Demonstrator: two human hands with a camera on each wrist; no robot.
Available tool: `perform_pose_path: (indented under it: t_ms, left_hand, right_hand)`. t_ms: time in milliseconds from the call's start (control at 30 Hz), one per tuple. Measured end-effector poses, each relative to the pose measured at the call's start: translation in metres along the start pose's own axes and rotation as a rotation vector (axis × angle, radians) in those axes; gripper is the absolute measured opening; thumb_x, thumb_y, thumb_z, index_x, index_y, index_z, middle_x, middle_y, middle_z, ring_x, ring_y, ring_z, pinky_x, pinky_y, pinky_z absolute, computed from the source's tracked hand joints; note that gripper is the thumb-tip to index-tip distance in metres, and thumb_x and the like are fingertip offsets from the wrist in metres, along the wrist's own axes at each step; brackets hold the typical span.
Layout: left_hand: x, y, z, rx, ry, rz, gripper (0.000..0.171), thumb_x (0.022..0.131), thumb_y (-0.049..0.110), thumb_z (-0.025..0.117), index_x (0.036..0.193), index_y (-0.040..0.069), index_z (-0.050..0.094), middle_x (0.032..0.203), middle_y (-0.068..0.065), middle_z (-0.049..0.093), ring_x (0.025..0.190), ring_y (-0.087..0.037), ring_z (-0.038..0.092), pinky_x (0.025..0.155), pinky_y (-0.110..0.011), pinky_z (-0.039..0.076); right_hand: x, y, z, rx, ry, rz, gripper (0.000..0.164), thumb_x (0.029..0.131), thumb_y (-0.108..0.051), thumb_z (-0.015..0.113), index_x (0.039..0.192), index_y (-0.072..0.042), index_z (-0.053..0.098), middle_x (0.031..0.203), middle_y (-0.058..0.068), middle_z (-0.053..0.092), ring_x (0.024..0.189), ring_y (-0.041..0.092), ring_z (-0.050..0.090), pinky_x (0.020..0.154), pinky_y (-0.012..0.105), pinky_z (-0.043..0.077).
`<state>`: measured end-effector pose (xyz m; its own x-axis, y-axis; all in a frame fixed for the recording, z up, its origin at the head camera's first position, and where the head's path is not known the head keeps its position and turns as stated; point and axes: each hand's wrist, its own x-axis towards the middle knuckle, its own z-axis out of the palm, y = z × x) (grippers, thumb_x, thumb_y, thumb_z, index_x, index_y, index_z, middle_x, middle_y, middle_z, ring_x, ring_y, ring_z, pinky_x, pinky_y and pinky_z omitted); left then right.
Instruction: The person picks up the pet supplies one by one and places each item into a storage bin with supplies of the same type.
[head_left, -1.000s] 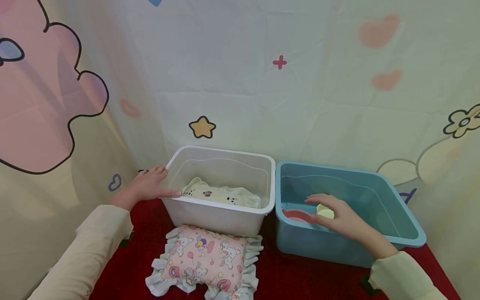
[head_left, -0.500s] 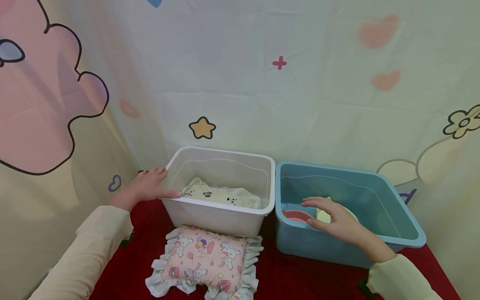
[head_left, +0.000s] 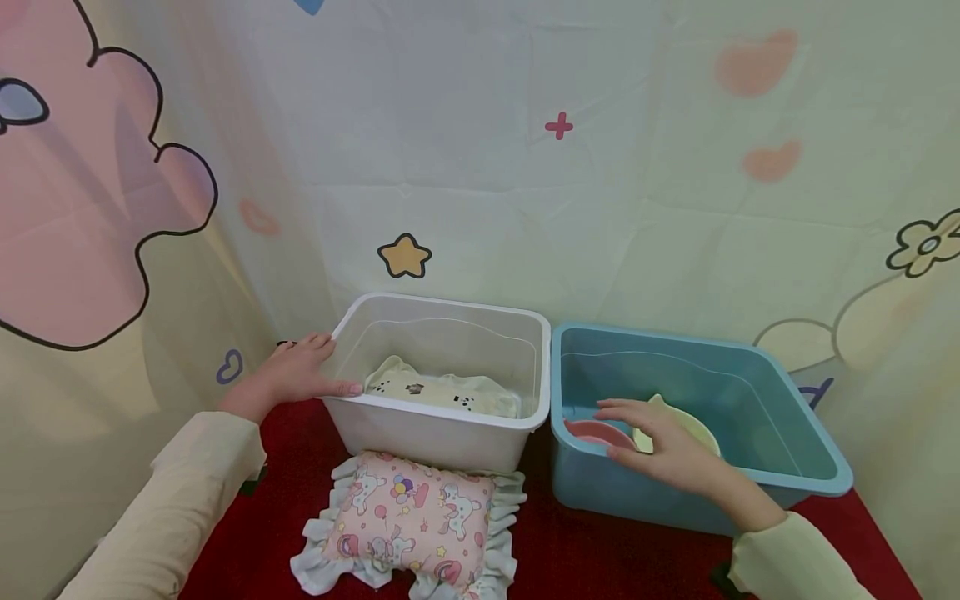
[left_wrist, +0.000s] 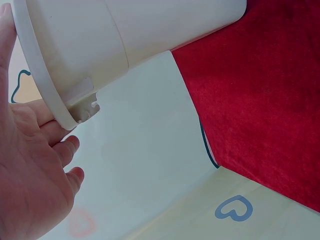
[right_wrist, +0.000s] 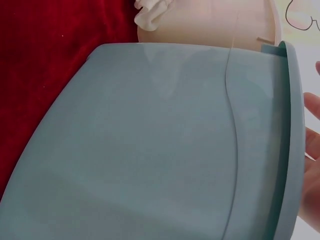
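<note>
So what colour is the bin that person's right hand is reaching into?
The bin is light blue, with the right hand over it; the head view shows it best.

Bright, soft, even light w/ faint shadows; head view bends at edges, wrist views slightly soft close-up.

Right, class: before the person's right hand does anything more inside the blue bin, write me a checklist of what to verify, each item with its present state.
1. Left hand steadies the white bin, fingers on its near left corner: ok.
2. Right hand is over the blue bin, above the pink dish and the pale yellow dish: ok.
3. Right hand grips a dish: cannot tell; its fingers look spread, the contact is hidden.
4. Both dishes rest inside the blue bin: ok.
5. Cloth lies flat in the white bin: ok.
6. Pillow lies clear of both hands: ok.
</note>
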<state>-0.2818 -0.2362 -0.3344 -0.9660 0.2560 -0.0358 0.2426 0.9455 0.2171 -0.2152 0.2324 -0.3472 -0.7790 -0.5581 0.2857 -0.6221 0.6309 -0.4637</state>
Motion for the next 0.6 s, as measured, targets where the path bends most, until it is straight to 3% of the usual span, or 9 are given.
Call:
perform_pose_path:
  t_ms: [600]
  left_hand:
    - [0.0016,-0.0024,0.0024,-0.005,0.006,-0.002,0.102,0.071,0.066,0.053,0.135,-0.007,0.024,0.14,-0.03,0.022,0.129,-0.044,0.017,0.1,-0.063,0.012]
  right_hand:
    - [0.0011,-0.0079,0.0075,0.052,-0.035,0.037,0.048,0.079,-0.02,0.065,0.123,-0.012,0.049,0.127,0.014,0.049,0.112,0.031,0.047,0.082,0.05,0.046]
